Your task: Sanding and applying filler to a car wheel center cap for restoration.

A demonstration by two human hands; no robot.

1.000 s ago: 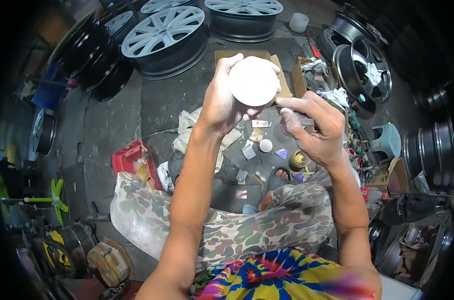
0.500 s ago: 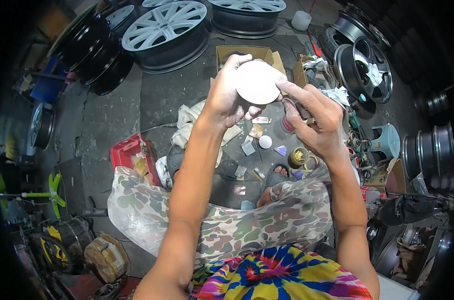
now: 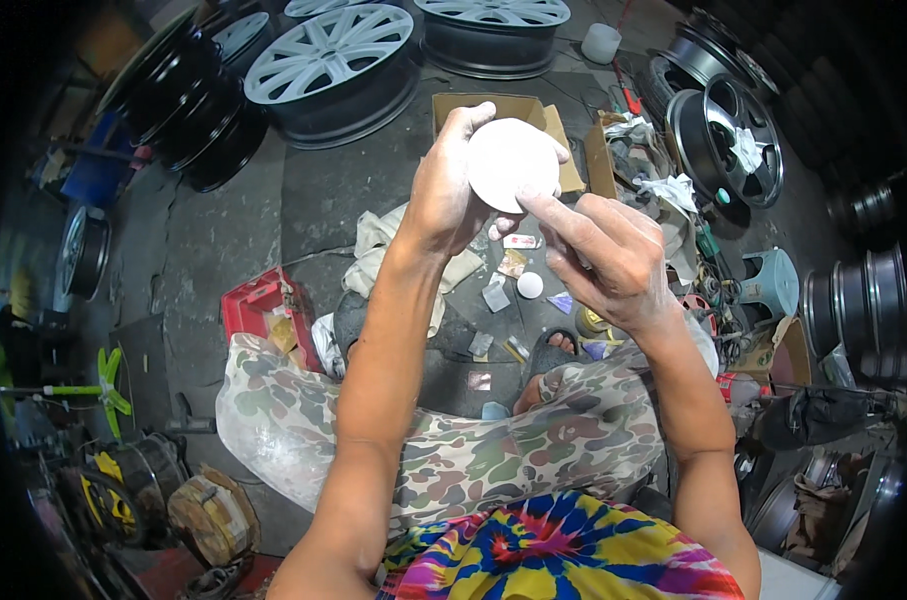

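A smooth white round disc (image 3: 509, 162), perhaps a wheel centre cap, is held up in front of me. My left hand (image 3: 441, 195), dusted with white powder, wraps round its left side and back, fingertips showing beyond the right rim. The outstretched index finger of my right hand (image 3: 613, 255) touches the disc's lower right face; the other fingers are loosely bent and I see nothing held there. On the floor below lie a smaller white disc (image 3: 530, 286), a grey abrasive-looking square (image 3: 495, 294) and a purple scrap (image 3: 560, 302).
An open cardboard box (image 3: 563, 150) stands beyond my hands. A red crate (image 3: 258, 310) and a pale cloth (image 3: 378, 250) are at left. Large wheel rims (image 3: 333, 60) line the back, more (image 3: 728, 140) stand at right. A light blue stool (image 3: 770, 283) is at right.
My right hand has moved left and down along the disc, its index finger going from the right rim to the lower face. The disc has tilted to face me a little more.
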